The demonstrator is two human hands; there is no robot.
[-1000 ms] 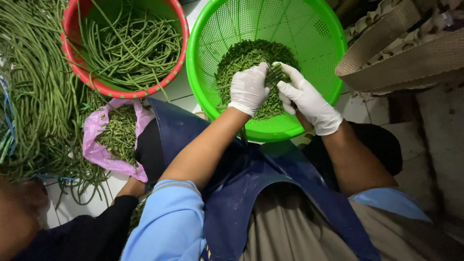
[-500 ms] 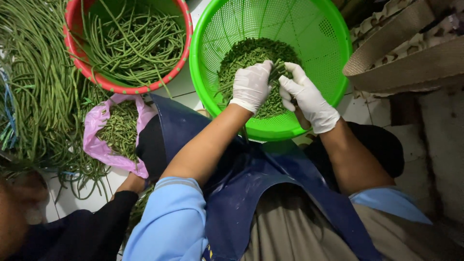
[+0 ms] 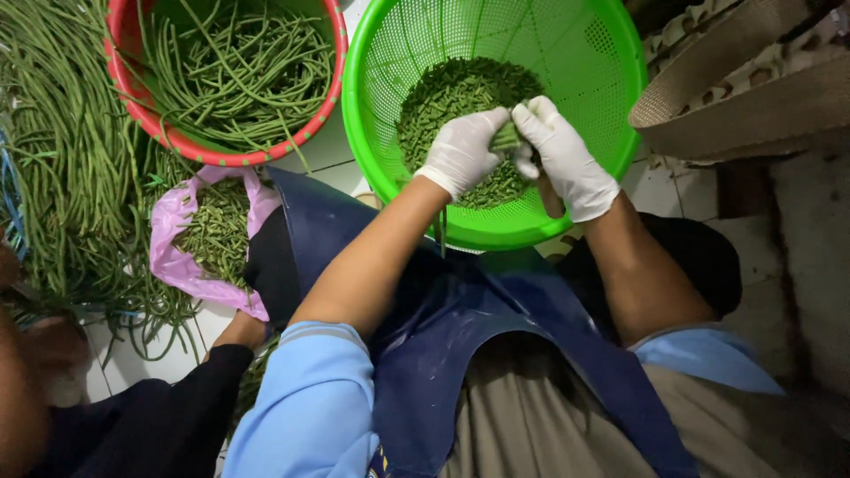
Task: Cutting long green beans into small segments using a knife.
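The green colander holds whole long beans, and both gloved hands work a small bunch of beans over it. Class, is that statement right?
Not quite. The head view shows the green colander holding a heap of short cut bean pieces, not whole long beans. The rest stands: the left hand and the right hand, both in white gloves, grip a small bunch of beans over it.

green colander (image 3: pixel 611 97), red basin (image 3: pixel 133 88), white gloves (image 3: pixel 460 155)

Pale tiled floor (image 3: pixel 341 164), grimy darker tiles (image 3: pixel 797 265) at right; dim, soft overhead light.
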